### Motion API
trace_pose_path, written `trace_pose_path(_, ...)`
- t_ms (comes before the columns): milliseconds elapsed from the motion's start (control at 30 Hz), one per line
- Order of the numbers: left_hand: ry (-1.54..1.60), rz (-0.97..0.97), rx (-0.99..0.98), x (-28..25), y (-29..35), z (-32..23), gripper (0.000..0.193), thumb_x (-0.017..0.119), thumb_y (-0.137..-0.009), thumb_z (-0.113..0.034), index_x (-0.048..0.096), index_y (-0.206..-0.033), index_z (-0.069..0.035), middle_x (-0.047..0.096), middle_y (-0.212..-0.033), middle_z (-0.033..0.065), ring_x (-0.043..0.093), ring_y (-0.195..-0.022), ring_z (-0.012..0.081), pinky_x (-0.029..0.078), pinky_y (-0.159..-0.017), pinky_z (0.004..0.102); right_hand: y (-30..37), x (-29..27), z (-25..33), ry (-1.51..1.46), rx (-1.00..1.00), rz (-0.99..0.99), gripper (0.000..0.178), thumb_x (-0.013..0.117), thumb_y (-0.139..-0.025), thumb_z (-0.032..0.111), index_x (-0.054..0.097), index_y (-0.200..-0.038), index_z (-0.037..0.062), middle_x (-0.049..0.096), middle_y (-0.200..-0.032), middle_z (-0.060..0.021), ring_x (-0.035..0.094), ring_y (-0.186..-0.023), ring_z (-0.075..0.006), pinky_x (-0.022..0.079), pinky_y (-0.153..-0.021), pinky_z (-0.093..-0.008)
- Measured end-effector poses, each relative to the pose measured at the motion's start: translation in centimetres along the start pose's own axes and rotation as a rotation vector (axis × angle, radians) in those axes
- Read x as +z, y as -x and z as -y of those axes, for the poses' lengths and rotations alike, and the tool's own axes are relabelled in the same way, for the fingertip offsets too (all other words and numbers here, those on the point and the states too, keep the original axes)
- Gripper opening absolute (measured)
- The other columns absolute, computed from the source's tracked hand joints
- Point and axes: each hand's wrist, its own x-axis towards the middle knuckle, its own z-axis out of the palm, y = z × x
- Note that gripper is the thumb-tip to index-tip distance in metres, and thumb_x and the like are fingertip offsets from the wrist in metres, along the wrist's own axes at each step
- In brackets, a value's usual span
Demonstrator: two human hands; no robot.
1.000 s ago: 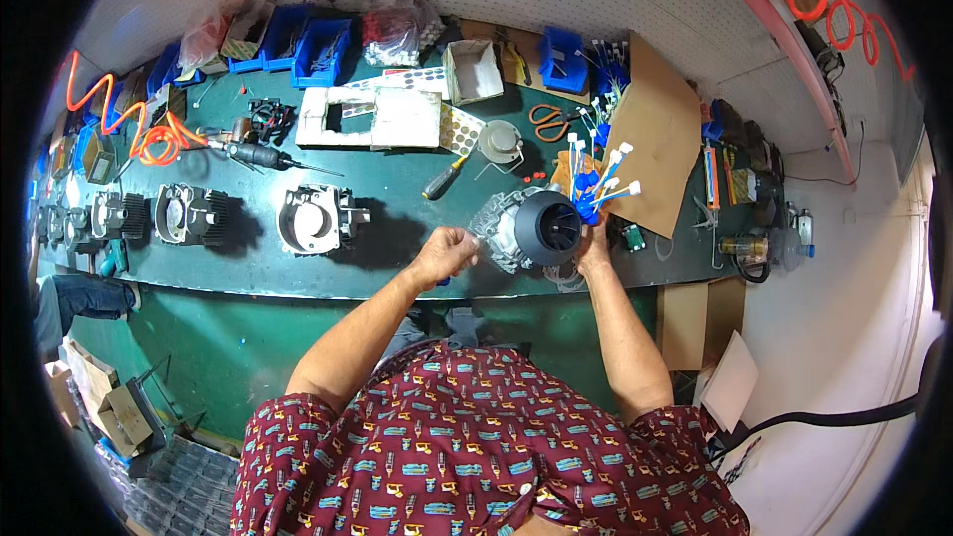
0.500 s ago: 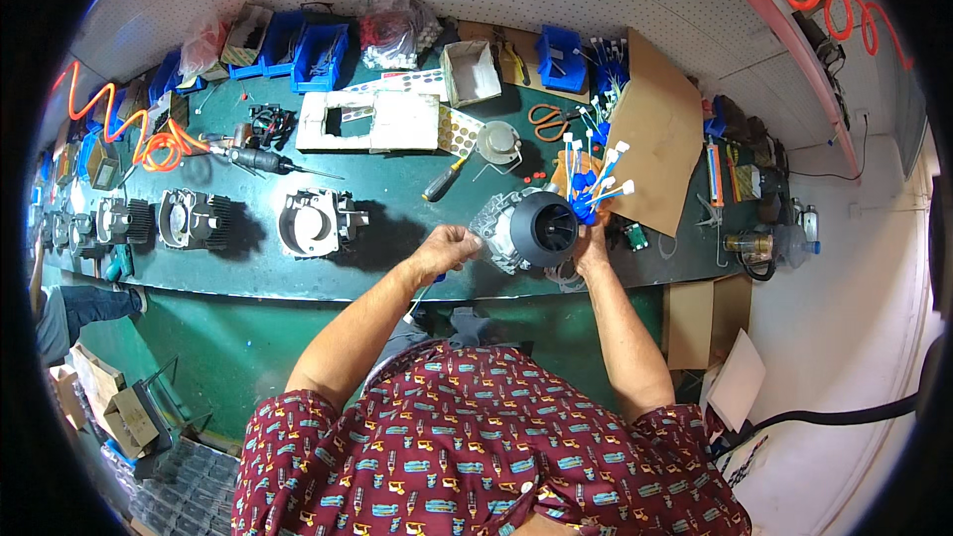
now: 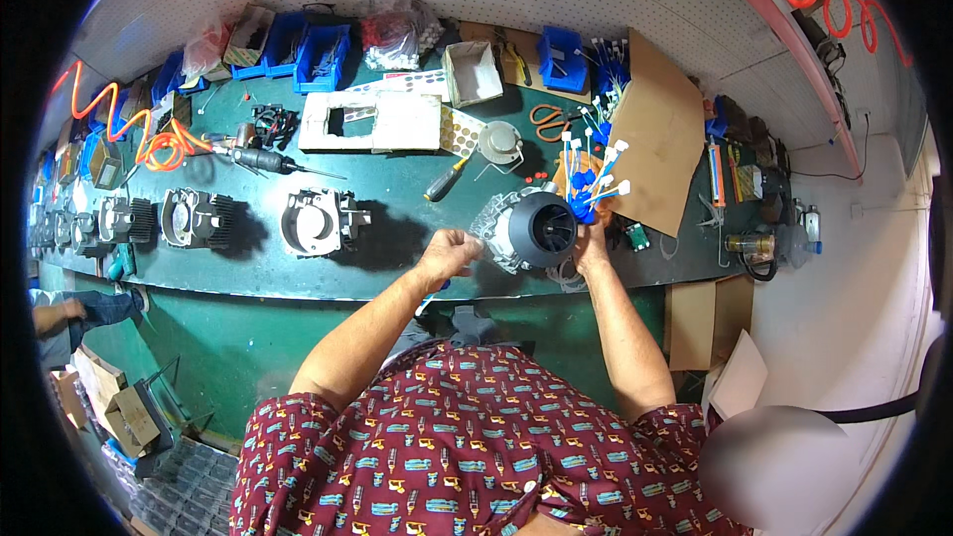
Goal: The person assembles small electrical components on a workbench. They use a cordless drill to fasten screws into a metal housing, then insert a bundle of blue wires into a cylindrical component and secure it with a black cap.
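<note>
In front of me on the bench stands a metal motor housing [image 3: 504, 231], with a black fan wheel [image 3: 552, 229] on its right side. My left hand [image 3: 452, 254] is just left of the housing, thumb and fingers pinched together; what they hold is too small to make out. Below that wrist shows a small blue and white piece [image 3: 444, 285], perhaps part of a wire. My right hand [image 3: 592, 248] is at the right of the fan wheel, its fingers mostly hidden. Just above it is a bundle of blue wires with white connectors [image 3: 593, 189].
Several similar housings [image 3: 316, 223] line the bench to the left. Behind lie a screwdriver [image 3: 446, 181], a round metal part [image 3: 499, 143], orange scissors [image 3: 549, 123] and a white foam block [image 3: 369, 122]. A cardboard sheet [image 3: 650, 139] leans at right. Another person's hand [image 3: 69, 311] shows far left.
My hands stay almost in place by the housing. The blue and white piece below my left wrist has shifted slightly. A blurred round shape has come in at lower right, and another person's hand shows far left.
</note>
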Motion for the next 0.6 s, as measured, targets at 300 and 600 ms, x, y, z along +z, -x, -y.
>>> trace_pose_path(300,-0.004,0.059,0.178,-0.9,-1.3,0.8,0.007,0.070,-0.093,-0.009,0.067,-0.086,-0.008,0.063,-0.072,-0.0025,0.054,-0.062,0.0063,0.045,-0.054,0.0235,-0.1,-0.1,-0.2,-0.003,0.004,0.014,0.036,0.077,-0.081,0.008,0.065,-0.115,0.0080,0.069,-0.100,0.0010,0.069,-0.085,-0.0137,0.058,-0.072,-0.0303)
trace_pose_path(600,0.185,0.134,-0.059,-0.4,-0.7,-0.1,0.015,0.065,-0.100,-0.020,0.067,-0.100,-0.005,0.070,-0.088,0.0017,0.064,-0.073,0.0094,0.061,-0.072,0.0298,0.0,-0.5,-0.1,0.039,-0.051,0.003,0.038,0.079,-0.082,0.012,0.067,-0.117,0.0075,0.071,-0.107,-0.0009,0.070,-0.090,-0.0140,0.059,-0.075,-0.0311)
